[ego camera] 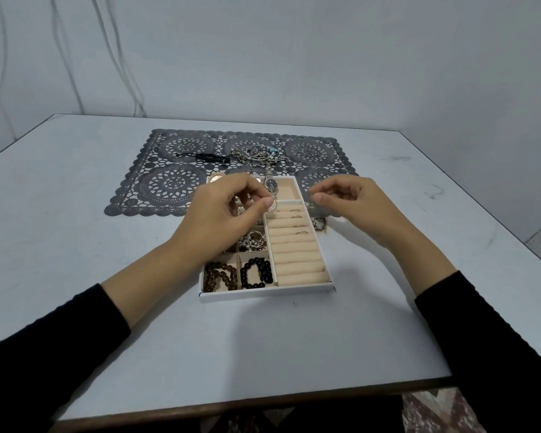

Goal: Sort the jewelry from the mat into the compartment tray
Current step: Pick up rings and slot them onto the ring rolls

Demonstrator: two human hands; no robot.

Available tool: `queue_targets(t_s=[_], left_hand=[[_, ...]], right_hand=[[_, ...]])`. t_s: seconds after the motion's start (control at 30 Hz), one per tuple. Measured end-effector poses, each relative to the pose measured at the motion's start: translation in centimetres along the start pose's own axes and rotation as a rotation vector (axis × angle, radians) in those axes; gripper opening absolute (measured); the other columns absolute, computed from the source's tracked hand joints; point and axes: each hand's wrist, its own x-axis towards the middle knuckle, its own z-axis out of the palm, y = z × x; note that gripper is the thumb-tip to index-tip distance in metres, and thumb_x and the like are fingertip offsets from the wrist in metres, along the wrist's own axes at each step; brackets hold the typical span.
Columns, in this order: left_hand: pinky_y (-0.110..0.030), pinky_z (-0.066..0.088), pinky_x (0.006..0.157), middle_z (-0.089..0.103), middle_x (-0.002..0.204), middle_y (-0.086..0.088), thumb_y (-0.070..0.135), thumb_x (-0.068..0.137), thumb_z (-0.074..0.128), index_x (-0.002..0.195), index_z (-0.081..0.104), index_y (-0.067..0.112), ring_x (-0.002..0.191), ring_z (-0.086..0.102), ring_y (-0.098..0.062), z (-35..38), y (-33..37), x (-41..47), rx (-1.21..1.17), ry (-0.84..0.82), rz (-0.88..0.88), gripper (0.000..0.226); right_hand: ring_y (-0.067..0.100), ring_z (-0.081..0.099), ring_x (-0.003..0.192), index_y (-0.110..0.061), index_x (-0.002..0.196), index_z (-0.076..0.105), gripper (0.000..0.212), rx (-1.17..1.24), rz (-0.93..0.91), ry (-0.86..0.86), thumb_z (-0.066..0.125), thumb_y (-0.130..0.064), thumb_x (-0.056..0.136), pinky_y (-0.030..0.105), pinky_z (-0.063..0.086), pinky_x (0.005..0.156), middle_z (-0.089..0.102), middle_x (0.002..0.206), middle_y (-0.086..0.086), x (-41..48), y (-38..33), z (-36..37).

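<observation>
A white compartment tray (pixel 267 294) with beige lining lies in front of me, its far end on a dark lace mat (pixel 169 185). My left hand (pixel 228 210) hovers over the tray's left side and pinches a thin silver ring (pixel 272 207) above the ring rolls (pixel 297 245), where several rings sit. My right hand (pixel 353 203) is just right of the tray with thumb and forefinger pinched together; whether it holds anything is unclear. Bead bracelets (pixel 256 272) fill the near compartments. A tangle of chains and bangles (pixel 256 156) lies on the mat.
A watch (pixel 270 184) lies in the tray's far compartment. A black strap-like piece (pixel 206 157) and loose rings (pixel 310 153) lie scattered on the mat. The grey table (pixel 75 245) ends close to my body; a wall stands behind it.
</observation>
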Motion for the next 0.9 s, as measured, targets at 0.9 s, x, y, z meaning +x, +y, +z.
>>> queue_targets(t_s=[0.9], left_hand=[[-0.029, 0.051, 0.075, 0.068, 0.082, 0.013, 0.025, 0.084, 0.074, 0.087, 0.075, 0.020, 0.082, 0.060, -0.002, 0.8, 0.0, 1.2, 0.276, -0.350, 0.130, 0.006]], right_hand=[[0.021, 0.046, 0.127, -0.014, 0.136, 0.047, 0.042, -0.731, 0.003, 0.036, 0.047, -0.032, 0.099, 0.023, 0.031, 0.096, 0.051, 0.138, 0.005, 0.8, 3.3, 1.2]])
